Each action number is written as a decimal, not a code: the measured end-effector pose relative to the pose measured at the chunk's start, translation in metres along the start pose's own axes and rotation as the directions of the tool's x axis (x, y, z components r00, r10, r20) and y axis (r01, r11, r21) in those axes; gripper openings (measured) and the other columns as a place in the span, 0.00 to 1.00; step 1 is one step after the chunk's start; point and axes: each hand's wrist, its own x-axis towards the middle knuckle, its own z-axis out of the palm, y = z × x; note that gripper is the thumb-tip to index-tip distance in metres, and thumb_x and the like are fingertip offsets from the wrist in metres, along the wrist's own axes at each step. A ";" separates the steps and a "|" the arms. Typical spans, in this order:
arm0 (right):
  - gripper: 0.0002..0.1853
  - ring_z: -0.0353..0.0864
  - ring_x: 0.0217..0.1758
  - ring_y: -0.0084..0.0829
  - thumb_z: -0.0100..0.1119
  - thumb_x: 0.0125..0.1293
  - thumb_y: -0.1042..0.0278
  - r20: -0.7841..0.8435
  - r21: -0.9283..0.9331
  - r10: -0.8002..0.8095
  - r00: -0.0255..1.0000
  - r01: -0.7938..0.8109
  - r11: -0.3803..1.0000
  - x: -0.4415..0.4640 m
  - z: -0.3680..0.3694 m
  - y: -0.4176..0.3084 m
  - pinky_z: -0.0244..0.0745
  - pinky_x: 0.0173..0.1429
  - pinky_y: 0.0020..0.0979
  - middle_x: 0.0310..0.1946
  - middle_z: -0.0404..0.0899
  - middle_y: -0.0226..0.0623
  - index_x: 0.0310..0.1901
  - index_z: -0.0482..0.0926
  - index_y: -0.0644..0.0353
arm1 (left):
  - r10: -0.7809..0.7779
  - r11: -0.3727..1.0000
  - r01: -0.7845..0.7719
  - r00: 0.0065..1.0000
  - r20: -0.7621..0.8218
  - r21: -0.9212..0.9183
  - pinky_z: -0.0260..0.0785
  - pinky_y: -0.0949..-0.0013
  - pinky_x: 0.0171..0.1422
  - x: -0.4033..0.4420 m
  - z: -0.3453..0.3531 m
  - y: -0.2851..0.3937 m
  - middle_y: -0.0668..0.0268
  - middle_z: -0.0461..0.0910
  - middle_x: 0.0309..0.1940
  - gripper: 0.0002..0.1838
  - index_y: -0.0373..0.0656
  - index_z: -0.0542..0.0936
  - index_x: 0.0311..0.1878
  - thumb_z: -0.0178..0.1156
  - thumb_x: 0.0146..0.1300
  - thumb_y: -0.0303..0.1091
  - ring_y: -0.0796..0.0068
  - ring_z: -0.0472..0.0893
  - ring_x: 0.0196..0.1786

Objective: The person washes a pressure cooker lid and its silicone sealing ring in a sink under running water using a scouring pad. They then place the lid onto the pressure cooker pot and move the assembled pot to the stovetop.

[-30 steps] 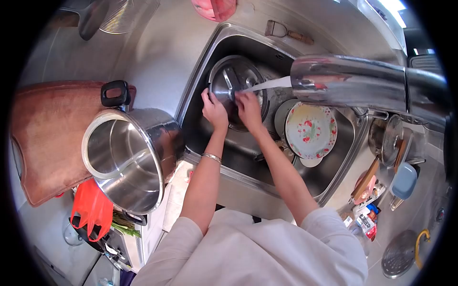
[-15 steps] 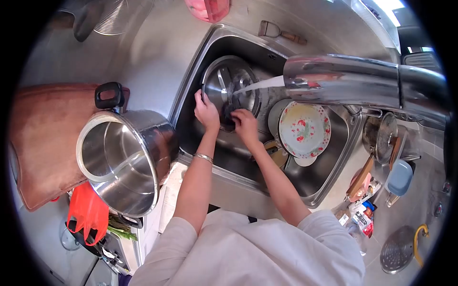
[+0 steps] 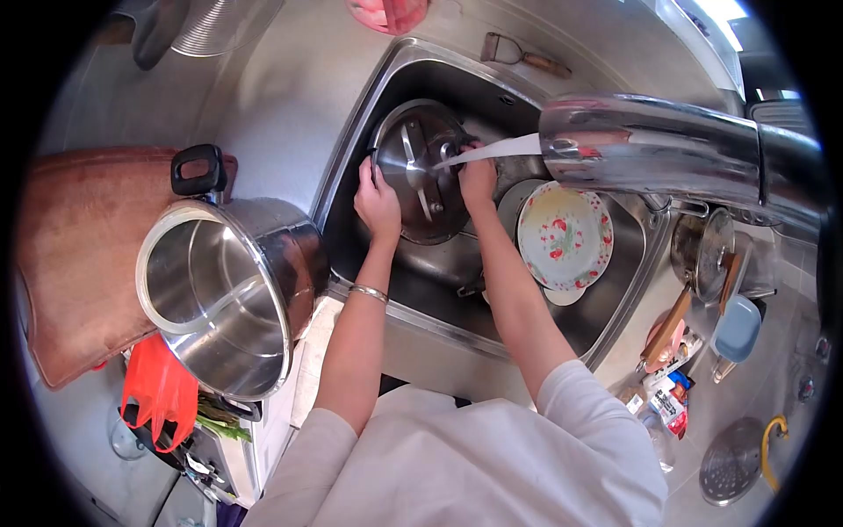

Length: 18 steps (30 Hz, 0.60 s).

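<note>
A round steel pressure cooker lid [image 3: 432, 167] with a metal bar across it lies tilted in the sink [image 3: 421, 255]. My left hand [image 3: 379, 206] grips its left rim, thumb on the near face. At the lid's right rim is my right hand [image 3: 478, 180], fingers curled round a dark scrubbing pad [image 3: 464, 140] that is mostly hidden. Water from the faucet [image 3: 650, 145] runs onto the lid between my hands. Beside my right forearm, a floral enamel bowl [image 3: 565, 233] sits in the sink on other dishes.
The open steel pressure cooker pot [image 3: 219, 299] stands left of the sink, by a brown cutting board [image 3: 97, 255]. A peeler [image 3: 527, 57] lies behind the sink. A red plastic bag [image 3: 160, 386] hangs at lower left. Lidded cookware [image 3: 711, 255] is at right.
My right hand has moved up and right with the dark pad, from the lid's lower middle to its right rim, uncovering the bar. My left hand keeps its grip.
</note>
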 end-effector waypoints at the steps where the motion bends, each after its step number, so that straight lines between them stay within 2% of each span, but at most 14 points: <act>1: 0.12 0.72 0.48 0.47 0.54 0.50 0.80 -0.016 0.009 -0.024 1.000 0.024 1.000 0.002 -0.001 -0.003 0.68 0.55 0.41 0.41 0.75 0.45 0.38 0.78 0.64 | 0.002 1.000 -0.002 1.000 -0.009 0.012 0.69 0.53 0.41 -0.001 -0.001 0.000 0.50 0.79 0.37 0.14 0.48 0.74 0.53 0.49 0.65 0.33 0.47 0.79 0.40; 2: 0.11 0.72 0.47 0.47 0.54 0.50 0.80 -0.033 0.021 -0.046 0.998 0.046 0.999 0.002 0.000 -0.008 0.68 0.55 0.41 0.41 0.75 0.46 0.38 0.78 0.65 | -0.018 0.999 0.019 1.000 -0.021 0.048 0.69 0.53 0.41 0.000 -0.001 -0.001 0.50 0.79 0.37 0.14 0.49 0.74 0.53 0.49 0.65 0.33 0.47 0.79 0.40; 5: 0.13 0.72 0.47 0.48 0.54 0.50 0.80 0.148 -0.079 0.026 0.989 -0.015 0.997 -0.044 -0.013 -0.012 0.68 0.55 0.42 0.42 0.74 0.45 0.39 0.79 0.63 | -0.061 0.993 0.065 0.998 -0.035 0.103 0.69 0.52 0.39 0.002 0.004 0.001 0.51 0.80 0.37 0.14 0.50 0.73 0.53 0.49 0.65 0.33 0.46 0.78 0.39; 8: 0.12 0.72 0.47 0.49 0.55 0.50 0.80 0.268 0.123 0.065 0.961 -0.101 0.987 -0.060 -0.022 -0.013 0.68 0.53 0.43 0.43 0.74 0.47 0.39 0.79 0.63 | -0.058 0.993 0.062 0.998 -0.039 0.103 0.68 0.51 0.39 0.002 0.002 -0.003 0.51 0.80 0.37 0.14 0.51 0.73 0.53 0.49 0.65 0.34 0.46 0.78 0.39; 11: 0.11 0.73 0.45 0.48 0.56 0.50 0.79 -0.051 0.062 -0.072 0.996 0.075 0.995 -0.013 0.001 0.007 0.68 0.52 0.43 0.40 0.74 0.47 0.38 0.79 0.63 | -0.088 0.995 0.089 0.996 -0.026 0.047 0.69 0.55 0.44 -0.002 0.002 -0.002 0.52 0.80 0.38 0.14 0.47 0.74 0.53 0.49 0.65 0.36 0.48 0.79 0.42; 14: 0.11 0.73 0.45 0.48 0.56 0.50 0.79 0.065 0.069 -0.019 0.998 0.014 0.997 0.004 0.003 0.000 0.68 0.52 0.43 0.40 0.74 0.48 0.37 0.79 0.64 | -0.044 0.994 0.049 0.997 -0.058 0.100 0.68 0.50 0.37 -0.001 0.004 0.005 0.51 0.80 0.35 0.13 0.51 0.73 0.51 0.49 0.65 0.35 0.46 0.78 0.38; 17: 0.11 0.72 0.46 0.48 0.55 0.49 0.80 0.094 0.116 0.087 0.992 -0.098 0.988 -0.031 0.000 -0.003 0.68 0.53 0.43 0.42 0.74 0.48 0.37 0.79 0.65 | -0.112 0.986 0.119 0.991 -0.069 0.119 0.68 0.50 0.37 -0.002 0.004 0.009 0.51 0.80 0.35 0.12 0.51 0.74 0.51 0.49 0.65 0.36 0.46 0.78 0.37; 18: 0.12 0.72 0.46 0.49 0.55 0.49 0.80 0.140 0.095 0.054 0.989 -0.067 0.993 -0.046 -0.010 -0.008 0.69 0.53 0.43 0.42 0.74 0.49 0.37 0.78 0.65 | -0.139 0.982 0.145 0.988 -0.062 0.119 0.67 0.50 0.37 -0.003 0.004 0.010 0.51 0.80 0.35 0.12 0.51 0.73 0.51 0.49 0.65 0.36 0.46 0.78 0.37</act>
